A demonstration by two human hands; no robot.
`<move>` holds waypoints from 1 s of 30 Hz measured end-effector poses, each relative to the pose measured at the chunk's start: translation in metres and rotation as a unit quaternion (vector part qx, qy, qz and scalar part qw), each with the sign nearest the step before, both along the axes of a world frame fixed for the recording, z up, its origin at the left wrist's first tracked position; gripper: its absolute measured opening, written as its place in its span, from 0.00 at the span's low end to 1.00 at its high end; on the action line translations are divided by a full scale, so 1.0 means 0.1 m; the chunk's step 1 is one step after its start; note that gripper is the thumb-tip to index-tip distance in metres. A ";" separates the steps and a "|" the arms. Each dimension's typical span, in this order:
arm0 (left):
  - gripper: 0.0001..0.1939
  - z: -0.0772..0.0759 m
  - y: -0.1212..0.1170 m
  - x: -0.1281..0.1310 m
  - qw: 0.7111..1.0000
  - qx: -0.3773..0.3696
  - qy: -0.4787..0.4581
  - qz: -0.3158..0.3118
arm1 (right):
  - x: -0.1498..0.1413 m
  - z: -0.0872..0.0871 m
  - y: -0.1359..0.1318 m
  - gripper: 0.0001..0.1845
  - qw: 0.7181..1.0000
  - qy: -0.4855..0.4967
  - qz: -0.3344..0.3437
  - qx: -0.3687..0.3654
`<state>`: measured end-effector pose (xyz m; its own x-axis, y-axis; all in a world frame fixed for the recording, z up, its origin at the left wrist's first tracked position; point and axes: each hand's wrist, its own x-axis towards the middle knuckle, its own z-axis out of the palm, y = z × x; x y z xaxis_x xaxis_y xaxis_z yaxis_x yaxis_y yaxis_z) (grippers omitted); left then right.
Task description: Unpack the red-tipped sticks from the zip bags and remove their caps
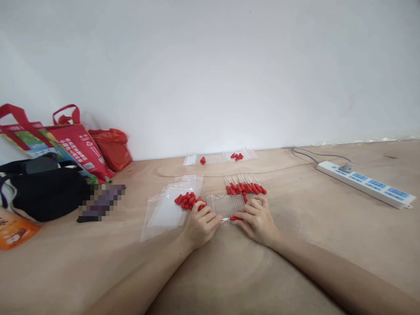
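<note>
My left hand (201, 223) and my right hand (255, 218) rest on the wooden table (295, 245), fingers curled toward each other. Between them they pinch one clear glass dropper tube with a red rubber cap (231, 218). Just beyond lies a row of bare clear tubes (225, 203). A heap of loose red caps (187, 200) sits by my left hand. A row of capped droppers (244, 186) lies behind my right hand.
Clear zip bags (167, 208) lie left of the caps. Two filled bags (219, 158) sit by the wall. A white power strip (367, 183) with cable is at the right. Red shopping bags (75, 144), a black bag (42, 188) and an orange packet (13, 232) crowd the left.
</note>
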<state>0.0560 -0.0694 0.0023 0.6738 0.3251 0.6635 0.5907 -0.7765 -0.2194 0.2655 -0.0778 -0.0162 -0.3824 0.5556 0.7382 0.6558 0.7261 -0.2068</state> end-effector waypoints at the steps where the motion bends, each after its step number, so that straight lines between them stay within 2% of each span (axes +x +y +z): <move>1: 0.07 0.00 -0.01 -0.01 1.000 -0.001 -0.001 -0.001 | 0.00 -0.01 0.00 0.07 1.000 -0.006 -0.003 0.006; 10: 0.08 -0.02 -0.05 -0.04 1.000 -0.005 -0.011 -0.017 | 0.04 0.04 -0.08 0.06 0.999 -0.030 0.026 0.022; 21: 0.09 0.00 -0.07 -0.03 1.000 -0.003 -0.009 -0.016 | 0.07 0.07 -0.11 0.07 0.998 -0.040 0.050 -0.006; 25: 0.09 0.01 -0.02 -0.16 0.998 -0.020 -0.057 0.009 | 0.22 0.09 -0.06 0.09 0.998 -0.037 0.008 -0.044; 30: 0.10 -0.05 0.06 -0.31 0.990 -0.041 -0.113 0.074 | 0.40 0.03 0.11 0.12 0.990 0.051 -0.082 -0.099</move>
<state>0.0255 -0.0636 -0.0024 0.4528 0.4681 0.7589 0.7257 -0.6880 -0.0086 0.3052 -0.0669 -0.0132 -0.2034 0.7418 0.6391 0.7296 0.5501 -0.4063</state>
